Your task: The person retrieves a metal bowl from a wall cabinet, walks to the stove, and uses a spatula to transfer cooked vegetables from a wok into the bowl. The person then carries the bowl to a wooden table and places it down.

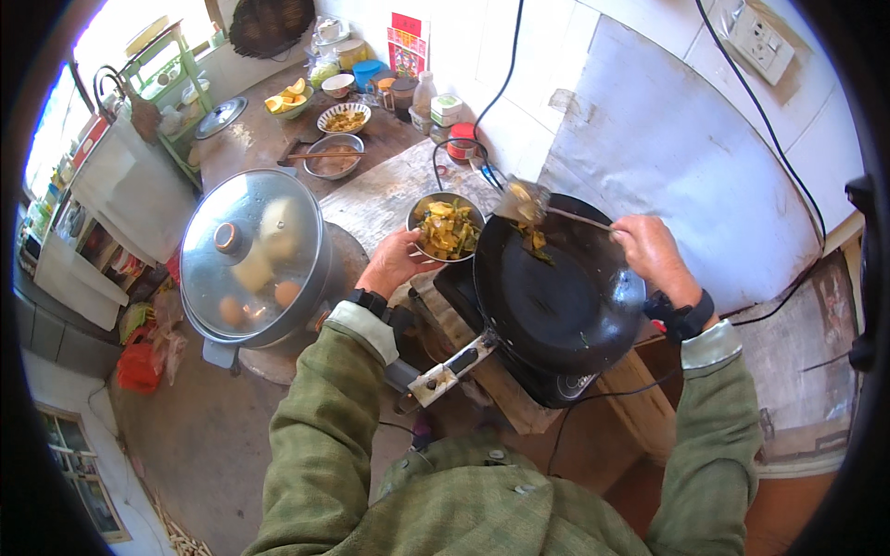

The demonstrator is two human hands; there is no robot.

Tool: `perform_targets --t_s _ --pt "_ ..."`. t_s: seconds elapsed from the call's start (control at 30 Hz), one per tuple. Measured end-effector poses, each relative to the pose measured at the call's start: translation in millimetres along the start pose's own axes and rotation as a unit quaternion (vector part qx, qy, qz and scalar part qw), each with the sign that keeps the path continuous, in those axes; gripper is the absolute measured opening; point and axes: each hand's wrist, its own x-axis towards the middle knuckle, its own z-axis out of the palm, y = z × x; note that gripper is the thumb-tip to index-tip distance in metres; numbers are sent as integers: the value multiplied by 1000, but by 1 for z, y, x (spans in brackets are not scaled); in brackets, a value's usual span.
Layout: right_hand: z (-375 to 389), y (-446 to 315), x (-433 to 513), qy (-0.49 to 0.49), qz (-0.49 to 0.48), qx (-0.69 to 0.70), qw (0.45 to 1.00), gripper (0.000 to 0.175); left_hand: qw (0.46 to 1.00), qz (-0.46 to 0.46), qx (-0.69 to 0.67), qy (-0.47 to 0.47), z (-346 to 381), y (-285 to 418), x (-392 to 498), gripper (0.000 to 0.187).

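Observation:
My left hand (pixel 398 260) holds a round metal bowl (pixel 419 247) by its rim and side, just left of the wok. Sliced yellow vegetables with green pieces (pixel 447 228) fill the bowl. In my right hand (pixel 650 251) is the handle of a metal spatula (pixel 523 201), its blade over the wok's upper left edge with some food on it. Below the blade, a little of the same food (pixel 534 243) lies on the inner wall of the black wok (pixel 549 292). The wok sits on a black electric cooktop (pixel 567 390), its handle (pixel 445 372) pointing towards me.
Left stands a large lidded steamer pot (pixel 254 257) with eggs and pale pieces inside. Behind it are a bowl with chopsticks (pixel 334 157), a striped bowl of food (pixel 344 118), and jars (pixel 462 142). Black cables hang along the wall and cross below the cooktop.

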Motion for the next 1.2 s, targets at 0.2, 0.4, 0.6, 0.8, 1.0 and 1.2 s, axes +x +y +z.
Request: perform_targets --t_s 0.2,0.4,0.6,0.8,1.0,1.2 --pt "-6 61 -48 -205 141 -39 968 14 999 8 19 -25 -1 3 4 33" --pt "44 80 -67 -214 120 -37 969 14 1000 -5 4 4 1 3 17 42" --pt "96 61 -55 -185 124 50 974 12 1000 1 24 -16 2 2 27 41" --pt "110 62 -45 -192 143 117 964 10 998 5 59 -8 6 -4 28 34" --pt "112 60 -34 -163 89 193 963 10 997 -8 71 -18 8 -5 28 31" --pt "81 31 0 -182 32 238 954 11 997 -10 74 -28 5 -4 25 31"
